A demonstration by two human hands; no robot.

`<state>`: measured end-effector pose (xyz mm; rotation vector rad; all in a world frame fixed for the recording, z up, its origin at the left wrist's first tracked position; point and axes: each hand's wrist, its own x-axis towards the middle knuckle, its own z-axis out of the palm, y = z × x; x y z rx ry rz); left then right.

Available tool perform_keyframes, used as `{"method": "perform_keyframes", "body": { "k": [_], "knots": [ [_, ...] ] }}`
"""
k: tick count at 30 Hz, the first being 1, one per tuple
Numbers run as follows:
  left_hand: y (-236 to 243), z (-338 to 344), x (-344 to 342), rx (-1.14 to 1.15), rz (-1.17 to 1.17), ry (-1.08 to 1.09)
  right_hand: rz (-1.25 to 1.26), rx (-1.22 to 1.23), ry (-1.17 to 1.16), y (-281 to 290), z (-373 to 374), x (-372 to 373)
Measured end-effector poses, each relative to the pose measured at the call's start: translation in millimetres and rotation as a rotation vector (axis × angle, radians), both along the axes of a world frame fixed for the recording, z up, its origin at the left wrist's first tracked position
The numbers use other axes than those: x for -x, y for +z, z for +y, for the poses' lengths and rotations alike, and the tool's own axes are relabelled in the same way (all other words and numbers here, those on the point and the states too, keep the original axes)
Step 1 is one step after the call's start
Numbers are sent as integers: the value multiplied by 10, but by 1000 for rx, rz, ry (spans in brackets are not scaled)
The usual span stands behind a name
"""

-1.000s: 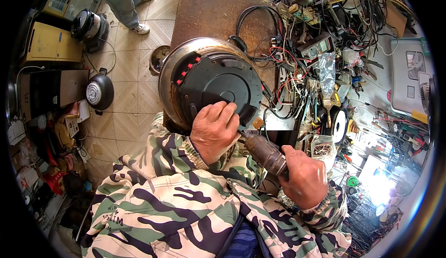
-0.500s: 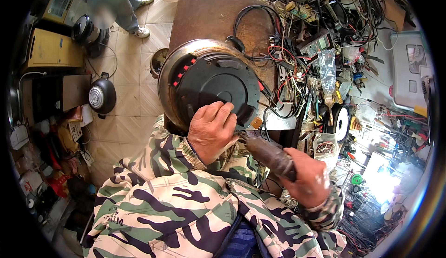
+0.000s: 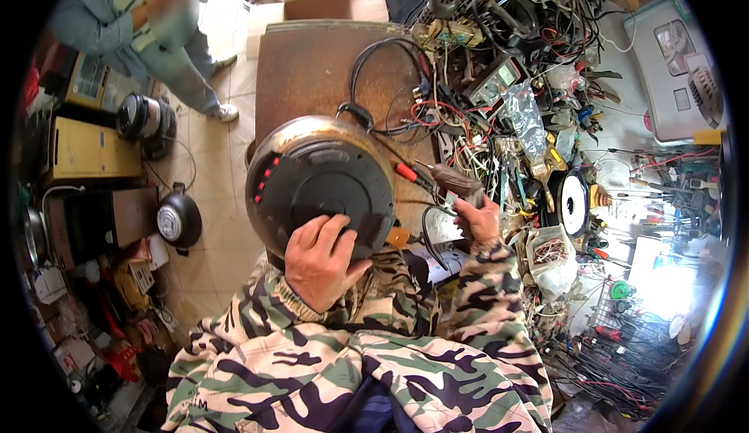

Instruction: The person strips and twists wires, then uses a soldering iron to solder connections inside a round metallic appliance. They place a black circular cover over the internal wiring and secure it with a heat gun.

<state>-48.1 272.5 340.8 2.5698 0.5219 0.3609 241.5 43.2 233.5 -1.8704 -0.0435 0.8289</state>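
Note:
A round appliance like a rice cooker lies upside down at the wooden table's near edge. Its black base faces up, with red-marked slots along the left side. My left hand rests on the near part of that base, fingers spread and bent, thumb apart. To the right, my right hand is closed around the grip of a brown electric screwdriver. Its thin metal tip points up and left, apart from the base. A red-handled test probe lies between the tip and the appliance.
Beyond the appliance is the brown wooden table. Tangled cables, a multimeter, a brush and a wire spool crowd the right. A person stands at far left, near a pan on the floor.
My right hand and the screwdriver have moved up and away from the appliance's near edge, off to the right. My left hand stays on the base. The whole view has shifted.

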Motion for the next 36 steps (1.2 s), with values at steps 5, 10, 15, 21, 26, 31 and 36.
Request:
{"method": "perform_keyframes", "body": {
  "k": [5,10,15,21,26,31,36],
  "knots": [
    [-9,7,-48,-37,18,-37,22,-122,36,-670,529,-440],
    [-11,-65,-21,-74,47,26,-1221,521,344,-659,1031,-433],
    [49,-26,-93,-22,37,10,-1224,441,944,-1063,998,60],
    [6,-5,-81,-23,19,-5,-1080,511,920,-711,1158,44],
    [-11,-30,-55,-32,23,19,-804,-12,248,1084,946,398],
    [-5,-41,-27,-9,1,27,-901,-367,333,1765,229,1296],
    [-17,-6,-5,-21,-9,-21,-951,-285,444,1588,162,1731]
  ]
}}
